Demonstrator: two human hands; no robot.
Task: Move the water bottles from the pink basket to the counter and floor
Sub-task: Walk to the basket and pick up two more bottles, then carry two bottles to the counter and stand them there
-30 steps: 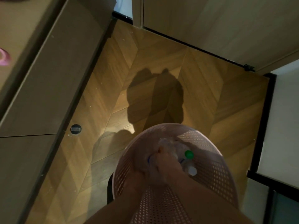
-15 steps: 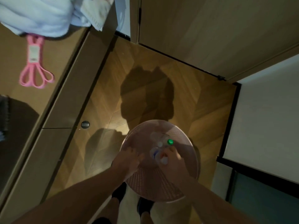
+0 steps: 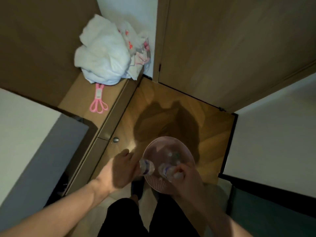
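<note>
bottles of clear crinkly plastic (image 3: 146, 167), one gripped in each hand, left (image 3: 124, 170) and right (image 3: 183, 175), above the round pink perforated basket (image 3: 154, 146), look light and dentable, best held mid-body.

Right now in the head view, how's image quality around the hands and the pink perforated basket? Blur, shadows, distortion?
Head view: dim, warm light. Motion blur smears both clear plastic water bottles, one in the left hand and one in the right hand. A hard body shadow falls on the wooden herringbone floor behind the pink perforated basket. Wide-angle distortion bends the door and wall edges. The bottles left inside are indistinct.
</note>
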